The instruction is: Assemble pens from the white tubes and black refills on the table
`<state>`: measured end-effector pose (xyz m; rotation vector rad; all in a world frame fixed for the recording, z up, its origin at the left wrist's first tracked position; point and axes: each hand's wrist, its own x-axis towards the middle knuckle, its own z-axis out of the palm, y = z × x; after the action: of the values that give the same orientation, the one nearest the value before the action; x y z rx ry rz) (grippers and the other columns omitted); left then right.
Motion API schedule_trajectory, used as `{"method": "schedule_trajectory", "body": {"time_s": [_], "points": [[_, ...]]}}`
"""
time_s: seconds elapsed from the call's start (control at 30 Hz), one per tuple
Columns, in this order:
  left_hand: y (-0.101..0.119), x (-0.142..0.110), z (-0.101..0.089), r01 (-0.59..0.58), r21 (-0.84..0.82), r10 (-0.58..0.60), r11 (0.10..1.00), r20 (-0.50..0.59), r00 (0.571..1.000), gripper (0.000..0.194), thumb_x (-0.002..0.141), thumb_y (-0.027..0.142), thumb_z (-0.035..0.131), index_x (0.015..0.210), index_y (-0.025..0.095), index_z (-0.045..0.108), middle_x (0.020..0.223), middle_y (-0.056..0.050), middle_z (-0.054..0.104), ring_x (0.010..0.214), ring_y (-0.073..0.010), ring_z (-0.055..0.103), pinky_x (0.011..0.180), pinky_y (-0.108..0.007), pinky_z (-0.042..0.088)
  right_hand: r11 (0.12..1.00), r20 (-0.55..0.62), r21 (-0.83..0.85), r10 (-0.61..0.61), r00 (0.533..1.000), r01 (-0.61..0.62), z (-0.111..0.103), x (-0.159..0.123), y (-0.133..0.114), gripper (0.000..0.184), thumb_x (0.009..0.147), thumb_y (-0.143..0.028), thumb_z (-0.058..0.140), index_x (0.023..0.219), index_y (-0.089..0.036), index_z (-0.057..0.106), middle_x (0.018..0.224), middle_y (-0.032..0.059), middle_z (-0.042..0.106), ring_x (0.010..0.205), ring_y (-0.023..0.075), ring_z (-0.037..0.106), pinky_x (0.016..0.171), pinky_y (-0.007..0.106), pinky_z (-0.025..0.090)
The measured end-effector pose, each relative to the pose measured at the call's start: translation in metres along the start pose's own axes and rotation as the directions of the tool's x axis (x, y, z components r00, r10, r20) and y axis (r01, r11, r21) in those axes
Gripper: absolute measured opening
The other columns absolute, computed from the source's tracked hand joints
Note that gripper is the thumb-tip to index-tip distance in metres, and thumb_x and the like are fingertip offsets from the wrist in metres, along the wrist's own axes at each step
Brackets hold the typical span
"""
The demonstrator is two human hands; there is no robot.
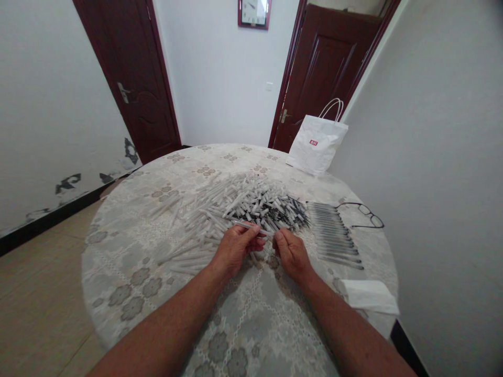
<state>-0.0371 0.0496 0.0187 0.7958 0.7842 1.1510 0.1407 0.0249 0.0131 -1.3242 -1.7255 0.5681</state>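
Observation:
My left hand (236, 247) is closed around a thin grey pen (251, 225) that lies across its fingers and points right. My right hand (290, 252) sits just to the right, fingers curled at the pen's right end. Both hands hover over a round table (129, 262) with a lace-pattern cloth. Right behind them lies a big heap of loose pen parts (236, 204): pale barrels on the left, small white caps in the middle, dark refills (293, 212) on the right.
A neat row of finished pens (334, 235) lies to the right of the heap, with black glasses (365, 213) beyond it. A white paper bag (317, 142) stands at the far edge. A folded white tissue (367, 296) rests near my right forearm. Two dark doors stand behind.

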Motion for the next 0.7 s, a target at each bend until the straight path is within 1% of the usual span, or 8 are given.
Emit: {"method": "schedule_trajectory", "body": {"time_s": [0.07,0.17,0.23,0.4,0.47,0.6,0.7], "points": [[-0.0002,0.0002,-0.0003,-0.002,0.003,0.002,1.000,-0.005,1.000,0.027,0.077,0.037,0.080,0.088,0.015,0.069,0.086,-0.008,0.076,0.066,-0.0154,0.070,0.065,-0.029,0.059,1.000,-0.010,0.020,-0.015,1.000,0.015,-0.0008,-0.0006,-0.0001,0.035,0.102,-0.043,0.038,0.079,-0.022,0.055,0.068,0.0001,0.057,0.065,0.0163,0.055,0.061,0.026,0.041],[0.0002,0.0003,-0.0008,-0.002,0.002,0.002,1.000,-0.013,1.000,0.027,0.078,0.037,0.080,0.089,0.015,0.069,0.086,-0.008,0.076,0.067,-0.0153,0.070,0.065,-0.028,0.058,0.997,-0.045,0.039,-0.058,0.997,0.060,-0.0024,-0.0015,-0.0020,0.021,0.098,-0.040,0.047,0.097,-0.021,0.057,0.077,0.0003,0.061,0.069,0.0165,0.057,0.065,0.027,0.044],[0.0003,0.0003,-0.0011,-0.004,-0.001,0.004,1.000,-0.015,1.000,0.027,0.078,0.037,0.080,0.089,0.015,0.069,0.087,-0.008,0.076,0.067,-0.0154,0.070,0.066,-0.029,0.059,0.997,-0.063,0.028,-0.067,0.996,0.069,-0.0028,-0.0017,-0.0028,0.018,0.094,-0.037,0.052,0.103,-0.021,0.056,0.081,0.0008,0.062,0.071,0.0166,0.058,0.067,0.027,0.044],[0.0001,0.0002,-0.0019,-0.010,0.009,0.010,1.000,-0.003,1.000,0.025,0.079,0.037,0.079,0.088,0.015,0.069,0.086,-0.007,0.075,0.067,-0.0151,0.069,0.066,-0.029,0.059,1.000,-0.026,-0.004,-0.023,0.999,0.023,-0.0021,-0.0016,-0.0029,0.018,0.097,-0.038,0.048,0.100,-0.022,0.056,0.074,-0.0006,0.058,0.070,0.0176,0.057,0.064,0.027,0.042],[0.0003,-0.0001,-0.0018,-0.016,0.009,0.016,1.000,0.011,1.000,0.026,0.080,0.038,0.078,0.087,0.015,0.069,0.087,-0.008,0.075,0.068,-0.0150,0.069,0.066,-0.029,0.059,1.000,-0.017,-0.011,-0.024,1.000,0.023,-0.0023,-0.0012,-0.0035,0.019,0.099,-0.039,0.045,0.096,-0.023,0.055,0.072,-0.0009,0.057,0.070,0.0174,0.056,0.064,0.027,0.041],[0.0012,-0.0007,-0.0010,-0.011,0.011,0.011,1.000,0.005,1.000,0.027,0.078,0.039,0.080,0.086,0.015,0.070,0.088,-0.009,0.075,0.067,-0.0155,0.069,0.066,-0.030,0.059,0.999,-0.003,-0.023,-0.046,0.999,0.046,-0.0027,-0.0004,-0.0041,0.029,0.102,-0.038,0.040,0.081,-0.022,0.052,0.069,-0.0011,0.054,0.067,0.0162,0.052,0.063,0.027,0.039],[0.0013,-0.0005,-0.0005,-0.005,0.014,0.005,1.000,-0.006,1.000,0.027,0.077,0.038,0.080,0.085,0.015,0.070,0.088,-0.009,0.075,0.067,-0.0156,0.069,0.066,-0.030,0.059,1.000,0.014,0.002,-0.026,1.000,0.026,-0.0022,-0.0005,-0.0019,0.035,0.102,-0.039,0.038,0.075,-0.022,0.050,0.066,-0.0013,0.053,0.064,0.0152,0.051,0.060,0.026,0.037]]}}
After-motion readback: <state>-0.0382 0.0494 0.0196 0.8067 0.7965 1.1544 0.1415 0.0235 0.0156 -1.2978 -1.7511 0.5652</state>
